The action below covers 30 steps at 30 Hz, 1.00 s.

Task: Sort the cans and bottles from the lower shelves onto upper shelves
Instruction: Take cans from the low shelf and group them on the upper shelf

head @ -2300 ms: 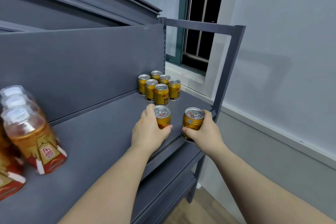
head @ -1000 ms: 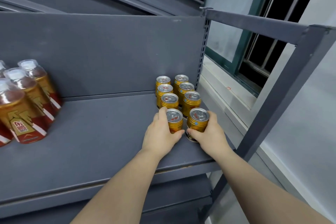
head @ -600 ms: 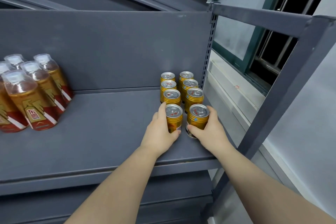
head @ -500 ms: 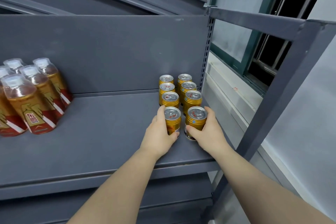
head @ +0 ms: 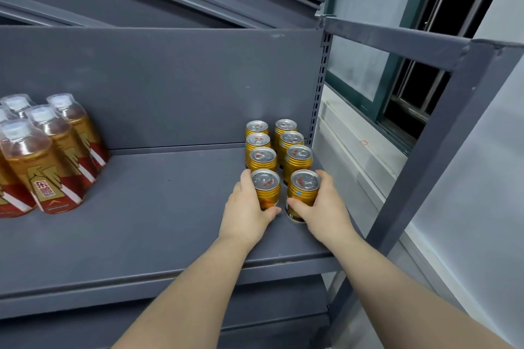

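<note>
Step in hand, as judged: you are seating 2 gold cans at the front of the can block on the upper shelf. Your left hand curls round the left can, thumb across its front. Your right hand wraps the right can the same way. Both cans look upright with their bases on or just at the shelf, forward and slightly left of the slotted upright. 6 more cans stand in 2 columns of 3 just left of that upright's foot, close together. The bottles stand well to the left of the upright. The next move likely calls for you to loosen both grips and draw straight back without nudging the columns, then reach to the lower shelves. Cans: short metal cylinders, ribbed shoulders, silver pull-tab lids, smooth and probably slippery. Bottles: clear plastic, amber liquid, pale caps, red-and-gold labels. Shelf: flat grey painted metal, matte.
</note>
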Each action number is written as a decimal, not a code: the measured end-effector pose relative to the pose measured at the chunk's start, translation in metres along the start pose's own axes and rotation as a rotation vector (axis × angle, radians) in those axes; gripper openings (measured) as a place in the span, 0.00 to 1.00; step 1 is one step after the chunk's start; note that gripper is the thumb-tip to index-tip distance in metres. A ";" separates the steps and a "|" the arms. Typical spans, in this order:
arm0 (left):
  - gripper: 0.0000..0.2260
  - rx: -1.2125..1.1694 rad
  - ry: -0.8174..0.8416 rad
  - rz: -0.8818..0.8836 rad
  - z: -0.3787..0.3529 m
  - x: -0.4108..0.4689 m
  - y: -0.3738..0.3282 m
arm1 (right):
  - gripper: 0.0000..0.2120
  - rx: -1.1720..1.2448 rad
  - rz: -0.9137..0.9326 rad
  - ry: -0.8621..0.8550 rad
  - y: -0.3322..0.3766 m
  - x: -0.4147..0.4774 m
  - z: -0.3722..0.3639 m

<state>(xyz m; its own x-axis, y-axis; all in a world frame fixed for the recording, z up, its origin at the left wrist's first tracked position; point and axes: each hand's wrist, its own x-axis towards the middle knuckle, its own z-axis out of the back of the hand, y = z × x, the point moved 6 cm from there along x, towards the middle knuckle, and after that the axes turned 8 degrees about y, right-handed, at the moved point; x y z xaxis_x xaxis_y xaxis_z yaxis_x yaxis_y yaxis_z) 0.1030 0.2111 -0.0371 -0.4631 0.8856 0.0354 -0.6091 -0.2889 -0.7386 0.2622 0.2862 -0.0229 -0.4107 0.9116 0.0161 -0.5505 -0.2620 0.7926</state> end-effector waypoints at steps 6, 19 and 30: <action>0.40 0.011 -0.056 0.022 -0.004 0.002 0.000 | 0.42 0.012 -0.012 -0.045 -0.003 0.005 0.000; 0.39 -0.065 -0.038 -0.003 -0.004 -0.001 0.001 | 0.42 -0.043 -0.045 -0.055 -0.010 0.013 -0.004; 0.37 -0.045 -0.115 0.060 -0.004 0.009 -0.002 | 0.42 -0.065 -0.044 -0.101 -0.011 0.022 -0.004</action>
<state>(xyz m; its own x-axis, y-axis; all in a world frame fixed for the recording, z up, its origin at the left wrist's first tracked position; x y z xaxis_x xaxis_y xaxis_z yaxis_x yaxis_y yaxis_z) 0.1028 0.2207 -0.0379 -0.5702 0.8189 0.0652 -0.5496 -0.3212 -0.7712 0.2564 0.3080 -0.0336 -0.3115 0.9491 0.0458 -0.6139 -0.2378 0.7527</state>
